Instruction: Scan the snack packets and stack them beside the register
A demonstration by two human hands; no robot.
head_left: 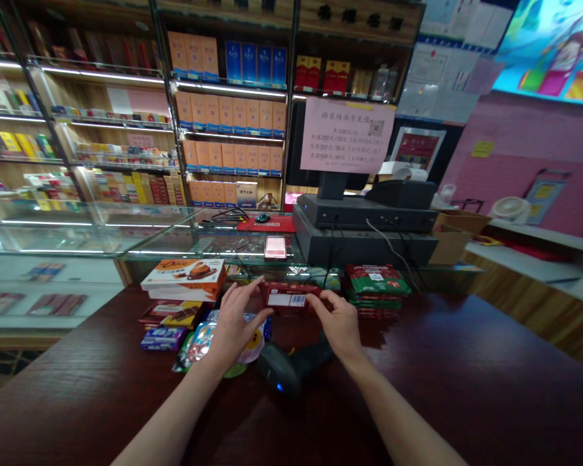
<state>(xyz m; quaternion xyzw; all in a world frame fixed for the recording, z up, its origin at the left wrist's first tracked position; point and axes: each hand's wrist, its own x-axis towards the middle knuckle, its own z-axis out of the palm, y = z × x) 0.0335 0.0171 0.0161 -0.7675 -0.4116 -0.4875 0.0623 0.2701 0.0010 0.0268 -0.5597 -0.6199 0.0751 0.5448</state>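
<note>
A small dark red box (286, 298) is between my two hands, its white label and barcode turned toward me. My left hand (233, 323) has its thumb and index finger about the box's left end. At the right end, my right hand (339, 321) pinches the box with thumb and fingers. Below it a black handheld barcode scanner (284, 372) lies on the dark wooden counter (442, 388), showing a blue light. Shiny snack packets (201, 340) lie beside and partly behind my left hand.
Left of my hands are an orange-and-white Dove box (184, 275), chocolate packs (175, 314) and a purple pack (162, 338). Red-green packages (376, 285) are stacked to the right. Behind stand a glass display case (208, 243) and a cash register (364, 226) with a paper notice (346, 136).
</note>
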